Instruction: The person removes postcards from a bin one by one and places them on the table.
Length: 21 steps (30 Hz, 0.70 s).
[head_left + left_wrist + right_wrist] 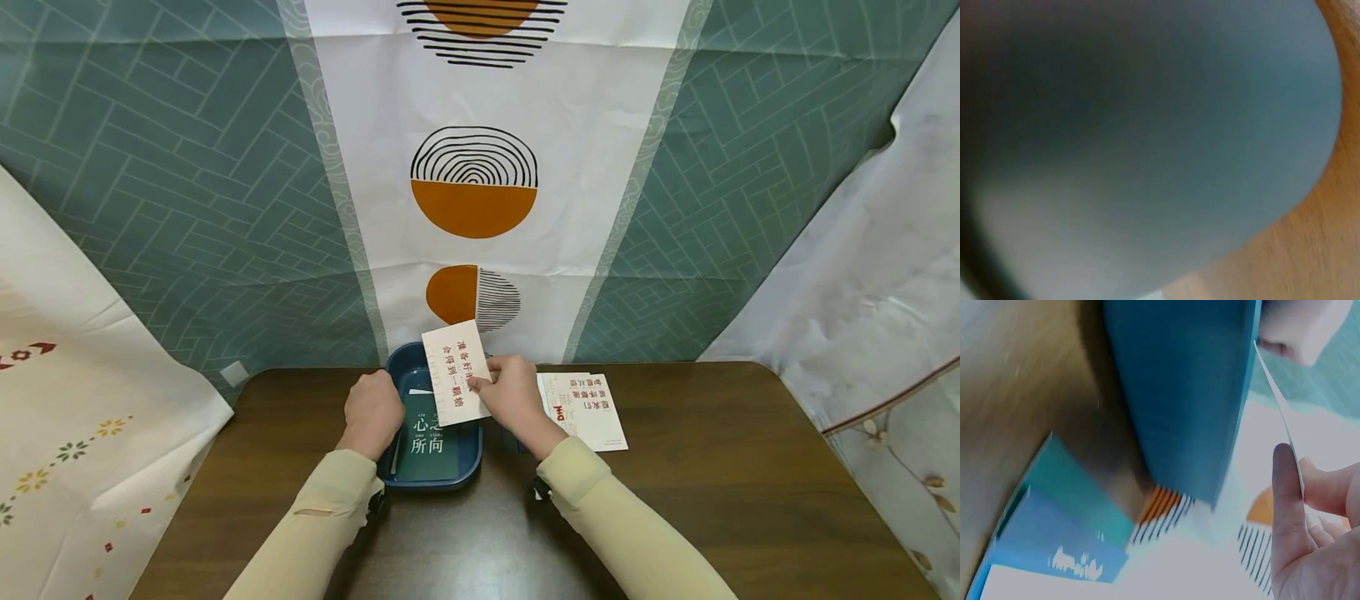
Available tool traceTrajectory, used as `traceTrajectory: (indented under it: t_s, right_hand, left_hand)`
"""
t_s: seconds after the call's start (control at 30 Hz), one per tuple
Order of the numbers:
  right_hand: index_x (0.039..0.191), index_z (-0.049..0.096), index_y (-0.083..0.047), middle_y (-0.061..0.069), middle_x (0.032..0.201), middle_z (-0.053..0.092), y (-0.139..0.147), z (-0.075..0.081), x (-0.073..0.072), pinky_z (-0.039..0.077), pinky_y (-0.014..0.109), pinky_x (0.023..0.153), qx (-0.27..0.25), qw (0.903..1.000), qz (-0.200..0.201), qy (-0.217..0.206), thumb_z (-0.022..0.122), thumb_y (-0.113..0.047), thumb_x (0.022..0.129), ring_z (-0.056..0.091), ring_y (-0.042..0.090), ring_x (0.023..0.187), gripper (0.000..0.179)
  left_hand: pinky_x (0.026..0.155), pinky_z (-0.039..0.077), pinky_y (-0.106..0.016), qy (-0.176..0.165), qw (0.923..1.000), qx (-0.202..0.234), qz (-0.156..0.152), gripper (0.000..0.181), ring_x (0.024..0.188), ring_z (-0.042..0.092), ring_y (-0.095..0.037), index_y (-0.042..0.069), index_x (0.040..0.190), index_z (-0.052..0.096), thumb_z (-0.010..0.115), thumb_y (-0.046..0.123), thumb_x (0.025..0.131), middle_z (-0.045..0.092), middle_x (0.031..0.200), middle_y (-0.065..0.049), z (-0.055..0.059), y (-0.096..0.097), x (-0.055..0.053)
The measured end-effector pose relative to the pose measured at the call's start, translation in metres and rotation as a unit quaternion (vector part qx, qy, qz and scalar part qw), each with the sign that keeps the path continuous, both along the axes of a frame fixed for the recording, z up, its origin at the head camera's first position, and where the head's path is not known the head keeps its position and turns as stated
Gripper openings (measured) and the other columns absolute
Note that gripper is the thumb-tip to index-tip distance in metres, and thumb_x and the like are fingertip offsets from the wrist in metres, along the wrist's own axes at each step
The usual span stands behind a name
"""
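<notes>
My right hand [517,396] pinches a cream postcard [453,367] with red Chinese characters between thumb and fingers. The card is tilted above a blue plastic tray [468,479]; in the right wrist view the card [1282,403] shows edge-on beside the tray's wall [1179,394]. At the tray's left rim, my left hand [375,412] grips the edge with curled fingers, which are hidden from above. A green card [427,462] with white characters lies inside the tray, partly covered by the held postcard. The left wrist view is mostly filled by a blurred teal surface [1210,150].
Right of the tray, white postcards [592,417] with red print lie on the dark wooden table [712,467]. Green and blue cards [1072,531] lie by them in the right wrist view. A patterned cloth [630,317] hangs behind the table's back edge.
</notes>
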State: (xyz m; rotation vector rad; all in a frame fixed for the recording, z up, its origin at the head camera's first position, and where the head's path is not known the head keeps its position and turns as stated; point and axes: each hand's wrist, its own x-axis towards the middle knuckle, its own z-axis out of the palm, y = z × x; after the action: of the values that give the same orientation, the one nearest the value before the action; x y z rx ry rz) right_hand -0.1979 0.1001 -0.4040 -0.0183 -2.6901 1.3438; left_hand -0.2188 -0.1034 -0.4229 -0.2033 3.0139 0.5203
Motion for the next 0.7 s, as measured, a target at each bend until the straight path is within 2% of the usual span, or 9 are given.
traceTrajectory:
  t_s: [0.23,0.37,0.53,0.6,0.7]
  right_hand:
    - [0.104,0.071,-0.003,0.009,0.080,0.071,0.040,0.006,0.003,0.043,0.024,0.047,-0.001,0.9995,-0.032,-0.007,0.075,-0.021,0.078,0.059,0.010,0.057,0.032]
    - [0.107,0.070,-0.005,0.011,0.087,0.070,0.062,0.009,0.006,0.044,0.025,0.045,0.007,0.9982,-0.059,-0.007,0.076,-0.025,0.078,0.059,0.012,0.055,0.036]
    - [0.104,0.070,-0.003,0.013,0.083,0.071,0.091,0.012,0.008,0.046,0.025,0.045,0.021,0.9964,-0.082,0.004,0.076,-0.025,0.078,0.061,0.013,0.054,0.034]
    - [0.101,0.071,-0.002,0.012,0.081,0.071,0.101,0.013,0.008,0.046,0.024,0.049,0.032,0.9953,-0.091,0.012,0.076,-0.024,0.078,0.062,0.011,0.061,0.033]
    - [0.101,0.071,-0.002,0.011,0.079,0.071,0.115,0.014,0.009,0.045,0.025,0.047,0.044,0.9936,-0.102,0.018,0.076,-0.024,0.078,0.062,0.014,0.062,0.033]
  left_hand:
    - [0.041,0.047,-0.038,0.021,0.9998,-0.004,-0.005,0.011,0.063,0.065,-0.031,-0.004,0.086,0.065,0.061,0.004,0.078,0.067,0.079,-0.021,-0.001,-0.001,0.001]
    - [0.040,0.046,-0.036,0.019,0.9998,-0.004,-0.004,0.010,0.061,0.063,-0.030,-0.003,0.084,0.065,0.062,0.004,0.078,0.066,0.077,-0.020,-0.001,0.000,0.001]
    - [0.040,0.045,-0.035,0.013,0.9999,-0.001,-0.001,0.010,0.061,0.063,-0.028,-0.003,0.086,0.065,0.063,0.004,0.078,0.066,0.078,-0.019,-0.002,0.000,0.001]
    - [0.041,0.045,-0.036,0.012,0.9999,-0.003,-0.001,0.012,0.061,0.063,-0.028,-0.003,0.088,0.065,0.063,0.004,0.078,0.066,0.079,-0.020,-0.002,0.000,0.001]
    - [0.041,0.045,-0.036,0.013,0.9999,-0.005,-0.004,0.014,0.062,0.063,-0.028,-0.004,0.090,0.065,0.063,0.005,0.079,0.066,0.079,-0.020,-0.001,0.000,0.000]
